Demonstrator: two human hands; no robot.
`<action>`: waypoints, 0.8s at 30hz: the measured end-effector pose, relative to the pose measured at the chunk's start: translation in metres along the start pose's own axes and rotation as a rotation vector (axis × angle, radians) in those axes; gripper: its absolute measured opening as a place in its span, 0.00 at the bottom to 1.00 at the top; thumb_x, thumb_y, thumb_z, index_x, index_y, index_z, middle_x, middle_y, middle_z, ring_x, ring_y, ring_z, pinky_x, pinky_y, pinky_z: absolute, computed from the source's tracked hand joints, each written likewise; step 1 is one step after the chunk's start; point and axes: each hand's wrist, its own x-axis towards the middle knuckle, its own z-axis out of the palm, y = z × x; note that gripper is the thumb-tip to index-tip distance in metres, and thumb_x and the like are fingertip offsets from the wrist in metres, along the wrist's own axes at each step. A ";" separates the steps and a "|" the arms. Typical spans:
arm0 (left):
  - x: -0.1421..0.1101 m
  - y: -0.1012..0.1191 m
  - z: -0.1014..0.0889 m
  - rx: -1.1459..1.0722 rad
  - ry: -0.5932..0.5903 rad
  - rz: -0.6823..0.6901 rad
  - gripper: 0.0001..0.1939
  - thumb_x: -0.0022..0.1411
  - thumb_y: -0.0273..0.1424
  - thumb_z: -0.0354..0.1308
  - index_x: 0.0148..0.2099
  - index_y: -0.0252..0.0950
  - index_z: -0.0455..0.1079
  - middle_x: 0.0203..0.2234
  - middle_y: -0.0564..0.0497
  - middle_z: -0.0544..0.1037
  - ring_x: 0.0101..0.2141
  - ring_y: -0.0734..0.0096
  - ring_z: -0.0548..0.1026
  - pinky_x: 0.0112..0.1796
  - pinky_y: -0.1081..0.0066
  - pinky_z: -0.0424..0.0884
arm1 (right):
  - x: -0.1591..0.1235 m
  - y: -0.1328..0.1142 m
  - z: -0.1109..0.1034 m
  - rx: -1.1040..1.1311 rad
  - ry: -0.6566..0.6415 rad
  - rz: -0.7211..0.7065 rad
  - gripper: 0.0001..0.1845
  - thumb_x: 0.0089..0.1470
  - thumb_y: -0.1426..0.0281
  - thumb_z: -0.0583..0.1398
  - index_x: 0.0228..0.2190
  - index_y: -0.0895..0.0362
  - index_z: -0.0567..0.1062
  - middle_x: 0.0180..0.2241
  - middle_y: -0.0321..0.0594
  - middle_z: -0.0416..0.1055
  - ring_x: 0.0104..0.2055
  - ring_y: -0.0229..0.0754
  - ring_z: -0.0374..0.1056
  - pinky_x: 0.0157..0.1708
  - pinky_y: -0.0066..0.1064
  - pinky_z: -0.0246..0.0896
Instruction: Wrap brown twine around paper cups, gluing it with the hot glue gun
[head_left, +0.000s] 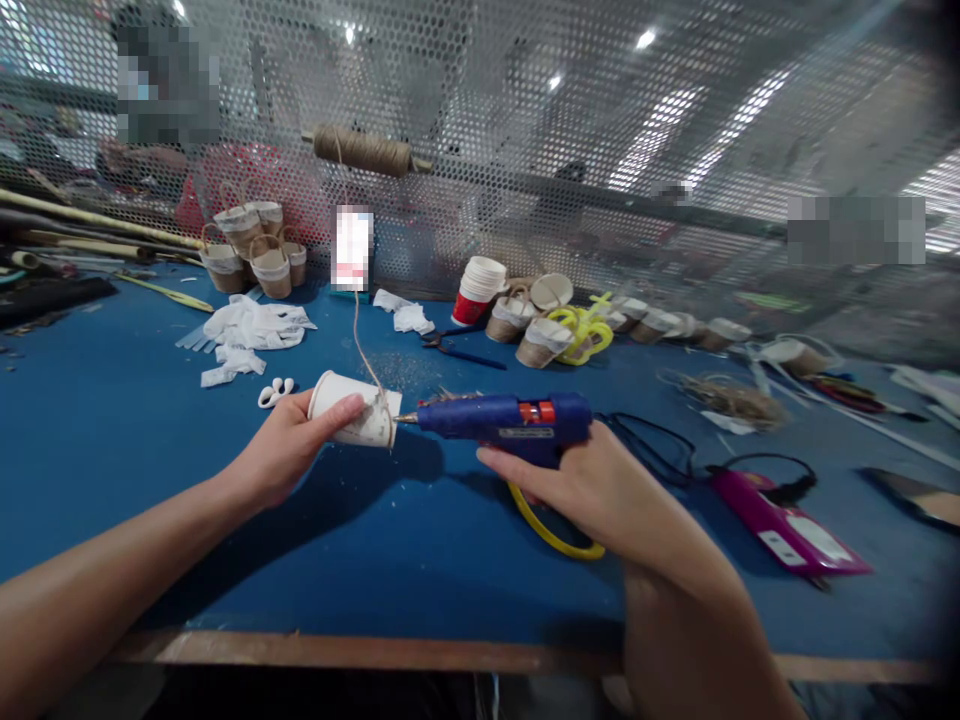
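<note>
A white paper cup (346, 398) lies sideways in my left hand (292, 440), whose thumb rests along its side. My right hand (577, 480) grips a blue hot glue gun (502, 418). The gun's metal nozzle points left and sits at the cup's base edge; whether it touches I cannot tell. Twine (363, 345) comes down from a twine spool (360, 152) on the mesh and meets the cup near the nozzle. Below the gun, a yellow ring-shaped handle (551, 530) shows partly behind my right hand.
Twine-wrapped cups (271, 270) stand at the back left, beside white lace (251, 322). Stacked paper cups (480, 285), pliers (465, 350) and yellow scissors (581, 335) lie toward the back. On the right are a purple power strip (787, 525) and black cord. Perforated metal mesh (465, 120) borders the table.
</note>
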 end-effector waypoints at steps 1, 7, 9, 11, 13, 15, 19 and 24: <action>0.000 0.000 0.000 -0.013 -0.002 -0.009 0.12 0.51 0.35 0.60 0.35 0.31 0.74 0.29 0.45 0.80 0.32 0.68 0.76 0.38 0.70 0.69 | 0.000 0.000 0.000 -0.003 -0.007 -0.001 0.14 0.45 0.60 0.59 0.20 0.57 0.67 0.15 0.31 0.62 0.19 0.33 0.57 0.20 0.27 0.57; -0.003 0.003 0.002 0.011 -0.004 0.003 0.13 0.52 0.35 0.60 0.36 0.31 0.75 0.31 0.45 0.80 0.34 0.66 0.75 0.41 0.68 0.68 | 0.004 -0.002 0.000 0.001 0.003 0.055 0.16 0.45 0.59 0.58 0.16 0.56 0.64 0.12 0.32 0.61 0.16 0.35 0.59 0.18 0.28 0.57; -0.003 0.003 0.002 0.022 -0.014 0.017 0.13 0.52 0.35 0.60 0.36 0.31 0.75 0.32 0.45 0.80 0.35 0.66 0.75 0.41 0.68 0.68 | 0.003 -0.002 0.000 0.018 0.023 0.068 0.17 0.45 0.59 0.58 0.15 0.56 0.63 0.12 0.32 0.62 0.16 0.35 0.60 0.19 0.28 0.59; -0.002 0.003 0.001 0.022 -0.025 0.021 0.13 0.52 0.35 0.60 0.37 0.32 0.75 0.32 0.46 0.80 0.35 0.66 0.75 0.41 0.69 0.68 | 0.002 -0.002 -0.001 0.027 0.029 0.069 0.17 0.44 0.59 0.58 0.15 0.56 0.63 0.11 0.32 0.61 0.16 0.35 0.61 0.19 0.28 0.59; -0.002 0.002 0.001 0.023 -0.015 0.022 0.13 0.52 0.35 0.60 0.37 0.31 0.74 0.31 0.47 0.80 0.35 0.67 0.75 0.41 0.70 0.68 | 0.001 -0.001 -0.002 0.047 0.002 0.063 0.16 0.43 0.59 0.59 0.15 0.55 0.63 0.12 0.31 0.61 0.16 0.35 0.60 0.18 0.28 0.58; -0.001 0.001 0.001 0.022 -0.001 0.022 0.14 0.52 0.36 0.60 0.37 0.31 0.74 0.31 0.47 0.80 0.34 0.67 0.75 0.40 0.70 0.67 | 0.001 0.000 -0.002 0.066 -0.031 0.057 0.16 0.42 0.60 0.60 0.16 0.55 0.64 0.12 0.31 0.61 0.16 0.35 0.60 0.17 0.27 0.57; -0.002 0.000 0.002 0.018 -0.021 0.023 0.13 0.52 0.36 0.60 0.37 0.32 0.75 0.30 0.47 0.80 0.34 0.68 0.75 0.40 0.70 0.67 | 0.005 0.000 -0.001 0.070 -0.003 0.065 0.16 0.43 0.60 0.60 0.15 0.56 0.64 0.11 0.31 0.61 0.15 0.35 0.60 0.17 0.27 0.58; -0.002 -0.002 0.001 0.062 -0.011 0.062 0.14 0.52 0.36 0.60 0.38 0.33 0.75 0.31 0.48 0.80 0.34 0.69 0.74 0.39 0.71 0.68 | 0.009 0.002 -0.001 0.043 0.037 0.068 0.19 0.44 0.58 0.59 0.13 0.56 0.64 0.11 0.34 0.63 0.16 0.35 0.61 0.19 0.28 0.59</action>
